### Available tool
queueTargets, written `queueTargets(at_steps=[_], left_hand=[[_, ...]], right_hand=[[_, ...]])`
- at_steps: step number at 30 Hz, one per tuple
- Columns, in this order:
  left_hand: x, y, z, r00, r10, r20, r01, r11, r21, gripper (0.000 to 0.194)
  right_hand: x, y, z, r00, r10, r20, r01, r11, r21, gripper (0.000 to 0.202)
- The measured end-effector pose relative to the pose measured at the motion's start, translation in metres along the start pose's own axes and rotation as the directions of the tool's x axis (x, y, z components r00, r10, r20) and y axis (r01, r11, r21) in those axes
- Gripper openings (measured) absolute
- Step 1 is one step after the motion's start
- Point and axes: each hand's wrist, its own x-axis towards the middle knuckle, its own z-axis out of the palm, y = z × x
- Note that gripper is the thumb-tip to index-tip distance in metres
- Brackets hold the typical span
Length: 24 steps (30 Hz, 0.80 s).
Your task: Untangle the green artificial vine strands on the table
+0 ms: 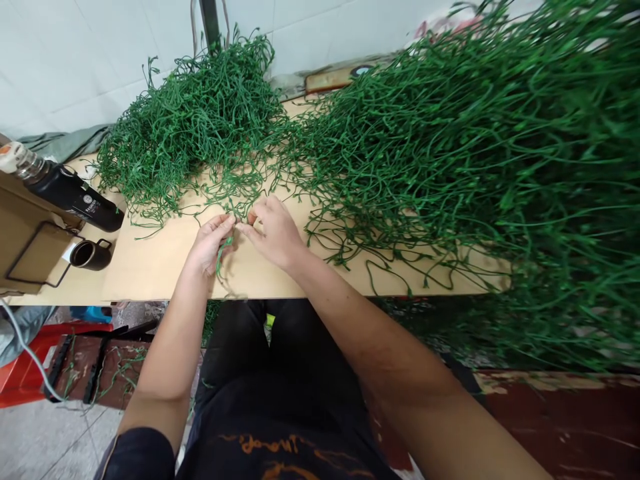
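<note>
Close to the middle of the board my left hand [206, 247] is closed, thumb and fingers pinched on a thin green stem [221, 255] whose knotted strands dangle below the fingertips. My right hand [276, 230] meets it there, its thumb and index finger bent toward the same spot. What the right fingertips hold, if anything, is too small to make out. Behind both hands rises a tangled heap of thin green stems [195, 113], some lying loose toward my fingers. To the right spreads a larger pile of longer green stems [425, 147], hanging over the table's front edge.
The tan board [155, 267] covers the table. At its left are a black bottle [83, 197] lying at a slant, a dark mug [91, 255] and a cardboard box [30, 247]. A wooden-edged object [330, 80] lies by the tiled wall. A red crate [33, 363] stands below.
</note>
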Motion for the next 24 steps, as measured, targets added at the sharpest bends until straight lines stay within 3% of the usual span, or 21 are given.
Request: queueTargets(at_steps=[4,7,14,20,24], left_hand=[[0.000,0.002,0.001,0.999,-0.012,0.037,0.011,1.000,0.027,0.040],[0.003,0.002,0.003,1.000,-0.003,0.023,0.001,0.997,0.072,0.040],[0.019,-0.002,0.010,0.976,0.075,-0.205,-0.055,0.993,0.102,0.024],[0.026,-0.002,0.012,0.957,0.100,-0.272,-0.098,0.995,0.022,0.025],[0.028,0.006,0.006,0.952,0.102,-0.290,-0.150,0.977,-0.149,0.029]], right_hand=[[0.001,-0.008,-0.001,0.998,-0.060,-0.005,0.059,0.995,-0.085,0.003],[0.000,-0.014,-0.004,0.998,-0.031,0.057,0.038,0.990,-0.137,0.002],[0.001,-0.017,-0.003,0.966,0.165,0.200,-0.117,0.966,-0.231,0.016],[-0.012,-0.027,0.005,0.987,0.085,0.135,-0.052,0.971,-0.232,0.025],[-0.032,-0.047,0.005,0.973,-0.045,0.225,0.087,0.980,-0.180,0.021]])
